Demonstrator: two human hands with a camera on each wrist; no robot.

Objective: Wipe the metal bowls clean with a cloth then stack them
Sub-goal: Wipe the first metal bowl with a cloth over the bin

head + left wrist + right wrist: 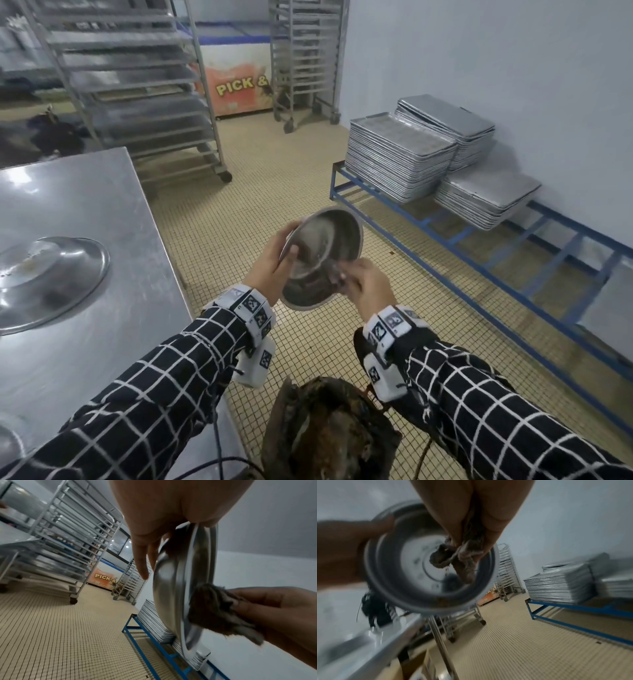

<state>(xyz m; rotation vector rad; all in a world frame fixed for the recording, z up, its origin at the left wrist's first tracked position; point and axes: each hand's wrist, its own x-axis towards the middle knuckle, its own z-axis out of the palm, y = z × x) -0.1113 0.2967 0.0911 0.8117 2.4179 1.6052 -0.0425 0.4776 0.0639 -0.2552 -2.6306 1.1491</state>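
Note:
My left hand point(274, 255) grips a round metal bowl point(325, 236) by its rim and holds it tilted in the air over the tiled floor, with its inside turned toward me. My right hand point(366, 284) pinches a crumpled dark cloth point(337, 274) and presses it against the bowl's inner wall near the lower rim. In the left wrist view the bowl point(171, 588) appears edge-on with the cloth point(214, 608) at its rim. In the right wrist view the cloth point(462, 561) hangs over the bowl's flat bottom point(412, 568). A second metal bowl point(51, 274) lies upside down on the steel table.
The steel table point(85, 192) is at my left. Wheeled tray racks point(137, 85) and a chest freezer point(236, 82) stand behind it. Stacks of baking trays point(400, 157) sit on a low blue frame point(479, 263) along the right wall. A dark brown bundle point(329, 435) sits below my arms.

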